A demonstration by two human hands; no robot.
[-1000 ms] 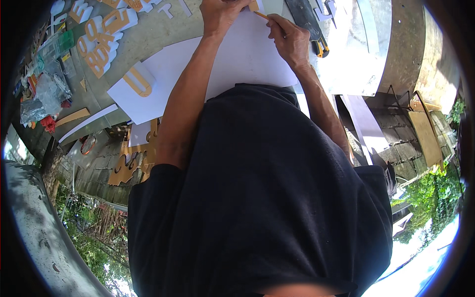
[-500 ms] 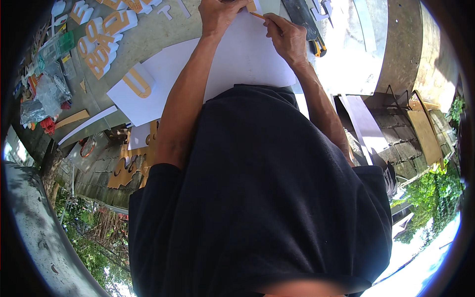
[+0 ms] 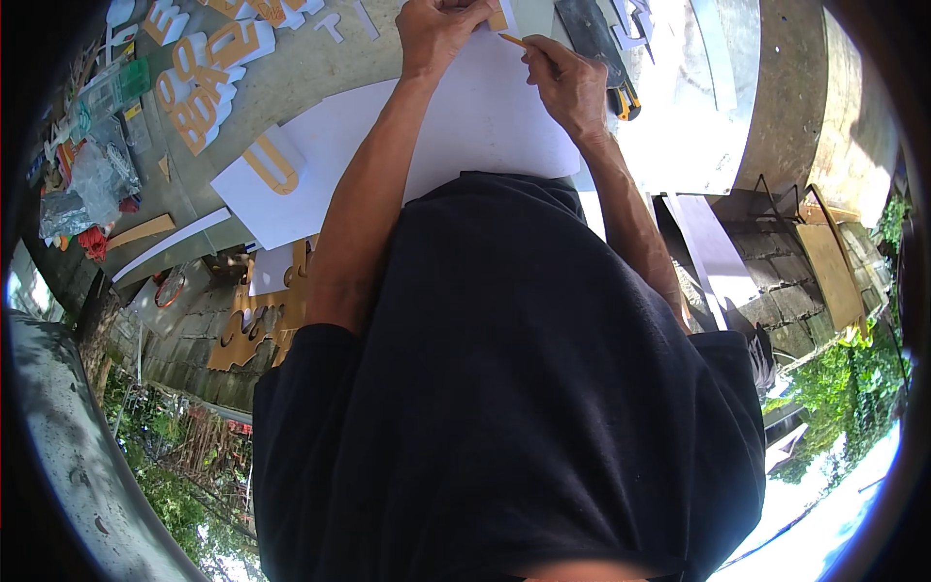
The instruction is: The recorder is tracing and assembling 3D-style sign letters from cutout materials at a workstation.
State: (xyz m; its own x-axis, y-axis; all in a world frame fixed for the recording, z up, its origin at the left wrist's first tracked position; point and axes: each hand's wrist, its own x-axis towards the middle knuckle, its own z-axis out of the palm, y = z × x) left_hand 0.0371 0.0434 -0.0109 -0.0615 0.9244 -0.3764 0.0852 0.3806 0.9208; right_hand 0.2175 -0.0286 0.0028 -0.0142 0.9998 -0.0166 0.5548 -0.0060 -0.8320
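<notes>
Your right hand (image 3: pixel 574 85) grasps a pencil (image 3: pixel 514 41) pointing toward ten o'clock. Your left hand (image 3: pixel 433 37) touches a tan piece (image 3: pixel 499 18) at about its three o'clock; whether it grips, I cannot tell.

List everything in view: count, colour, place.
Tan cut-out: one, tan, at left hand
Pencil: one, orange, in right hand
Sheet: uncounted, white, beneath hands
Curved cut-out: one, tan, on sheet
Cut-out letters: several, tan-white, upper left
Cutter: one, yellow-black, beside right hand
Flat bar: one, dark, above cutter
Table: one, grey, top
Plastic bags: several, clear, left
Offcuts: several, brown, lower left
Plants: uncounted, green, lower sides
Shirt: one, black, centre
Left hand: one, bare, top
Right hand: one, bare, top
</notes>
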